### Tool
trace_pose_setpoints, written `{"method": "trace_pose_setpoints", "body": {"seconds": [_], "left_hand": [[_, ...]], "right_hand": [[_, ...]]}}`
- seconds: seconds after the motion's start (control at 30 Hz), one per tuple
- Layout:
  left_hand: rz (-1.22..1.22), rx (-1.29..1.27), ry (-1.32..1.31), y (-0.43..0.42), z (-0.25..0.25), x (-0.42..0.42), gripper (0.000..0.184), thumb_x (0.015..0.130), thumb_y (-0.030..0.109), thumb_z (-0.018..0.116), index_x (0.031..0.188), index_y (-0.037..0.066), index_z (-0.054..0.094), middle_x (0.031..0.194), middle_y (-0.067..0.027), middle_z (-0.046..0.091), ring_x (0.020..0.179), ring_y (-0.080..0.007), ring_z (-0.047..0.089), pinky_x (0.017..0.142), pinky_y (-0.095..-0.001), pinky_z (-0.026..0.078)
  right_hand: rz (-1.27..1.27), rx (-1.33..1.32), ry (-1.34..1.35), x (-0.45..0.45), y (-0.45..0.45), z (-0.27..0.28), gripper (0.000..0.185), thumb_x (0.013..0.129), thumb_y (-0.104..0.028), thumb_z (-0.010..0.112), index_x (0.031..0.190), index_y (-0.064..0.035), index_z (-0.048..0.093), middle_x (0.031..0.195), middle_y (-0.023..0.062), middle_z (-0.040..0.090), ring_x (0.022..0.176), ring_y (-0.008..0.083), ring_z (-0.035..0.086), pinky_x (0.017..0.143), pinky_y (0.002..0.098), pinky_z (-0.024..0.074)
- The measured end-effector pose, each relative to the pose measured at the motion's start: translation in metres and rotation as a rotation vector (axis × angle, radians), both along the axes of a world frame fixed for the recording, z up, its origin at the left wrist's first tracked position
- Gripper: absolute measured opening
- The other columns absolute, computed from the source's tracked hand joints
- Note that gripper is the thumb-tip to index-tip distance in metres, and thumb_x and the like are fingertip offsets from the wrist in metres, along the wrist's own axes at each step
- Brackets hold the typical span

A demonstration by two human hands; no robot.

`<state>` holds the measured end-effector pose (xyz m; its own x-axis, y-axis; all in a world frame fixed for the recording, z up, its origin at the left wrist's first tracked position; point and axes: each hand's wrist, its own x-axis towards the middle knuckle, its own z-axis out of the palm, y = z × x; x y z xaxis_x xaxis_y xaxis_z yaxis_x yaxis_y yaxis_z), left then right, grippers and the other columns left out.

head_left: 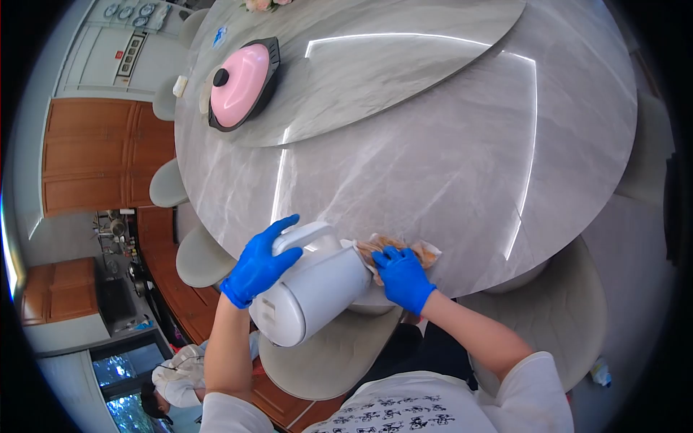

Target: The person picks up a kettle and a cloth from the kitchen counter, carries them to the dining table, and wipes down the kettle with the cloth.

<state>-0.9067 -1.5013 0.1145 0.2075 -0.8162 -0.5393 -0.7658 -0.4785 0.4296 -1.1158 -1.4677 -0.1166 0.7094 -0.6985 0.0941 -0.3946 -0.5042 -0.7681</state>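
Observation:
A white kettle (328, 289) lies tipped on its side at the table's near edge, its handle (307, 234) facing the table. My left hand (258, 267), in a blue glove, grips it by the handle side, thumb and fingers apart around it. My right hand (406, 278), also blue-gloved, is closed on a crumpled brown and white cloth (426, 254). The cloth touches the kettle's right end, and part of it is hidden under my fingers. I cannot see whether the kettle rests on the table or is held just above it.
On the round grey marble table (433, 173) sits a raised turntable (346, 94) bearing a black pan with a pink lid (242, 78). Chairs (552, 310) ring the table. Another person (180, 375) is at the lower left near wooden cabinets (90, 151).

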Motion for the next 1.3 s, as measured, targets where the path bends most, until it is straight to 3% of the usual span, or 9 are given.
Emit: {"method": "trace_pose_setpoints", "body": {"seconds": [0.17, 0.23, 0.33, 0.5, 0.73, 0.8, 0.9, 1.1, 1.3], "left_hand": [[0.081, -0.058, 0.068, 0.018, 0.001, 0.026, 0.054, 0.077, 0.015, 0.066, 0.129, 0.006, 0.052, 0.104, -0.0184, 0.064, 0.095, -0.0253, 0.061, 0.086, -0.0341, 0.046], [0.031, -0.028, -0.004, 0.018, 0.0, 0.02, 0.053, 0.078, 0.015, 0.066, 0.129, 0.006, 0.052, 0.103, -0.0185, 0.064, 0.094, -0.0255, 0.061, 0.086, -0.034, 0.047], [0.038, -0.028, -0.004, 0.016, -0.001, 0.015, 0.053, 0.076, 0.015, 0.065, 0.126, 0.005, 0.055, 0.101, -0.0141, 0.063, 0.092, -0.02, 0.057, 0.087, -0.0319, 0.044], [0.068, -0.044, -0.038, 0.013, -0.003, 0.015, 0.052, 0.076, 0.016, 0.065, 0.126, 0.005, 0.055, 0.094, -0.0133, 0.063, 0.086, -0.0193, 0.059, 0.082, -0.0312, 0.046], [0.201, 0.061, 0.112, 0.013, -0.003, 0.02, 0.046, 0.079, 0.019, 0.064, 0.122, 0.005, 0.058, 0.083, -0.0114, 0.063, 0.075, -0.0179, 0.06, 0.073, -0.0303, 0.048], [0.315, 0.039, 0.194, 0.018, -0.002, 0.022, 0.04, 0.081, 0.017, 0.063, 0.119, 0.006, 0.06, 0.08, -0.0071, 0.062, 0.071, -0.0137, 0.058, 0.067, -0.0281, 0.048], [0.422, -0.038, 0.208, 0.019, 0.0, 0.023, 0.038, 0.082, 0.017, 0.062, 0.118, 0.006, 0.061, 0.078, -0.0062, 0.061, 0.069, -0.0141, 0.057, 0.064, -0.0283, 0.048], [0.795, -0.099, 0.454, 0.016, -0.023, 0.053, 0.029, 0.084, 0.02, 0.063, 0.108, 0.004, 0.062, 0.078, -0.0081, 0.061, 0.066, -0.0171, 0.058, 0.059, -0.0303, 0.05], [1.232, -0.078, 0.919, 0.044, -0.016, 0.086, 0.054, 0.089, 0.037, 0.058, 0.124, -0.002, 0.047, 0.115, -0.0239, 0.056, 0.106, -0.0339, 0.057, 0.091, -0.0458, 0.048]], "right_hand": [[-0.204, 0.153, 0.119, -0.002, 0.011, 0.009, 0.031, 0.069, -0.008, 0.059, 0.1, -0.0043, 0.059, 0.097, 0.0146, 0.06, 0.092, 0.0321, 0.056, 0.075, 0.0435, 0.0431], [-0.432, 0.376, -0.187, 0.017, 0.006, 0.007, 0.032, 0.069, -0.003, 0.055, 0.101, -0.0044, 0.059, 0.098, 0.018, 0.06, 0.094, 0.0356, 0.056, 0.08, 0.0452, 0.0444], [-0.142, 0.674, -0.426, 0.055, -0.01, -0.001, 0.048, 0.073, -0.004, 0.052, 0.121, -0.0054, 0.053, 0.105, 0.019, 0.06, 0.097, 0.0358, 0.056, 0.087, 0.0427, 0.0433], [-0.044, 0.389, -0.31, 0.078, 0.018, -0.006, 0.065, 0.073, 0.002, 0.05, 0.136, -0.0077, 0.039, 0.095, 0.0201, 0.06, 0.092, 0.0344, 0.058, 0.09, 0.0427, 0.0424], [-0.122, 0.345, -0.351, 0.013, 0.061, -0.01, 0.034, 0.081, -0.009, 0.053, 0.115, -0.0013, 0.054, 0.087, 0.0204, 0.062, 0.084, 0.0341, 0.059, 0.081, 0.0457, 0.0452], [-0.038, 0.877, -0.154, -0.012, 0.05, -0.005, 0.046, 0.083, -0.01, 0.052, 0.128, -0.0032, 0.048, 0.087, 0.0165, 0.063, 0.083, 0.0251, 0.061, 0.081, 0.036, 0.0482], [-0.154, 1.369, -0.343, -0.035, 0.04, 0.01, 0.034, 0.086, -0.017, 0.055, 0.117, -0.0005, 0.055, 0.093, 0.0124, 0.063, 0.085, 0.0228, 0.061, 0.073, 0.0362, 0.0496], [-0.399, 1.527, -0.93, -0.058, 0.019, 0.014, 0.042, 0.088, -0.019, 0.055, 0.126, -0.0003, 0.048, 0.11, 0.0105, 0.058, 0.096, 0.0201, 0.06, 0.084, 0.033, 0.05], [-0.407, 1.729, -1.104, -0.077, 0.003, 0.005, 0.049, 0.091, -0.031, 0.053, 0.131, -0.0025, 0.044, 0.12, 0.0097, 0.056, 0.104, 0.0203, 0.058, 0.089, 0.0324, 0.0485]]}}
